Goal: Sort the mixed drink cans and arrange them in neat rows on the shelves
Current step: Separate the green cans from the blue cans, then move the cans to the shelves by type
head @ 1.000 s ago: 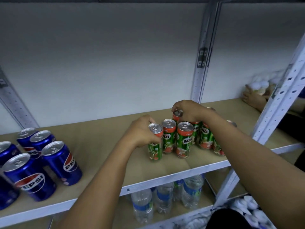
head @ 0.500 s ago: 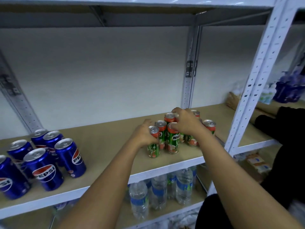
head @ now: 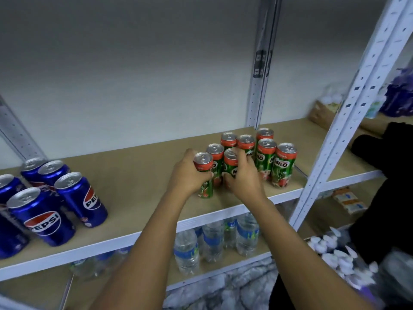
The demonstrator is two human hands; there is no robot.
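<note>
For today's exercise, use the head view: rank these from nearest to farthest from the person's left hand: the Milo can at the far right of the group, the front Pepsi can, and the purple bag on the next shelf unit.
From the left hand:
1. Milo can, to its right, at the right end of the green group.
2. Pepsi can, far to its left, near the shelf front.
3. Purple bag, far right, past the upright post.

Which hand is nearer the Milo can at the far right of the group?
Right. The right hand grips a front-row can, with one more can between it and the far-right Milo can. The left hand holds the leftmost can, at the opposite end of the group.
</note>
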